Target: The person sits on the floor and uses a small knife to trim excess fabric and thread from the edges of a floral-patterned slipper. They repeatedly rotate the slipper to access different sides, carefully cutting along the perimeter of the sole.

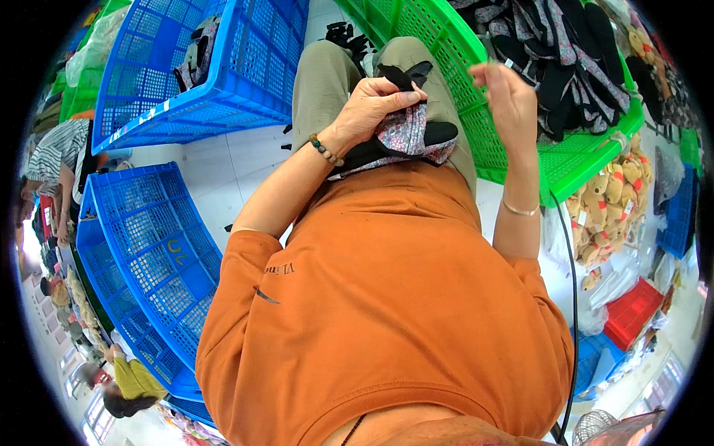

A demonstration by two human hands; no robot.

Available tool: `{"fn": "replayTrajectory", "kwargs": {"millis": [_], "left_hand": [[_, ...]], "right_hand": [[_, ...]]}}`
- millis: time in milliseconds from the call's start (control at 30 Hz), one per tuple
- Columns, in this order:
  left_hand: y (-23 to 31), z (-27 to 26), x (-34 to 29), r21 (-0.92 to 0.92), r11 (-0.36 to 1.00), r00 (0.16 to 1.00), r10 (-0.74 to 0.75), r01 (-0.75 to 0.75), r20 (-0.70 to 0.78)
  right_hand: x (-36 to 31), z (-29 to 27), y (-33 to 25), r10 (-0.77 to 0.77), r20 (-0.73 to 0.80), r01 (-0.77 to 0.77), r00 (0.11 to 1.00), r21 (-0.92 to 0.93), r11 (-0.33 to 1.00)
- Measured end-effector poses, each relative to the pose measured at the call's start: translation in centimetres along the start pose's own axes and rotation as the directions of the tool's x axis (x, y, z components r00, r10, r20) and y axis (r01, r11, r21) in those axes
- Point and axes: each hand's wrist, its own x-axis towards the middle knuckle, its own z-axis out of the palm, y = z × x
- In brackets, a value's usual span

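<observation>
My left hand (375, 108) pinches a sewn fabric piece (401, 132), grey-pink patterned with black parts, over my lap. Its lower end rests on my thighs, and a black tip sticks up past my fingers. Raised to the right, beside the green crate's wall, my right hand (506, 97) is closed with thumb and fingertips together. Whatever it pinches, if anything, is too small to make out. Close by, the green crate (465, 82) holds a heap of similar black and patterned fabric pieces (554, 63).
A blue crate (253, 93) with a few fabric pieces stands at the far left; more blue crates (160, 253) sit nearer. Black scraps (346, 37) lie on the floor beyond my knees. Tan plush toys (610, 201) and a red crate (632, 312) are at right. Other people work at left.
</observation>
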Motion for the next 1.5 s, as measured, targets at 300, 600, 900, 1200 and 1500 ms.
{"fn": "replayTrajectory", "kwargs": {"millis": [300, 600, 900, 1200, 1500], "left_hand": [[-1.1, -1.4, -0.2, -0.263, 0.965, 0.999, 0.014, -0.002, 0.046], [-0.5, -1.2, 0.1, -0.170, 0.983, 0.994, -0.051, 0.067, 0.093], [-0.7, -1.2, 0.9, -0.148, 0.983, 0.988, -0.089, 0.107, 0.125], [-0.8, -0.6, 1.1, -0.223, 0.970, 0.986, -0.067, 0.101, 0.155], [-0.5, -0.4, 1.0, -0.159, 0.982, 0.982, -0.075, 0.103, 0.176]], "right_hand": [[-3.6, -1.2, -3.0, -0.068, 0.398, 0.291, 0.915, -0.533, 0.794], [-2.0, 0.5, -4.8, -0.025, 0.474, 0.379, 0.880, -0.670, 0.638], [-0.9, 1.3, -5.6, -0.033, 0.550, 0.467, 0.834, -0.674, 0.572], [-0.6, 0.9, -5.2, -0.053, 0.583, 0.508, 0.810, -0.654, 0.560], [0.0, 0.9, -5.3, -0.036, 0.635, 0.556, 0.772, -0.646, 0.523]]}}
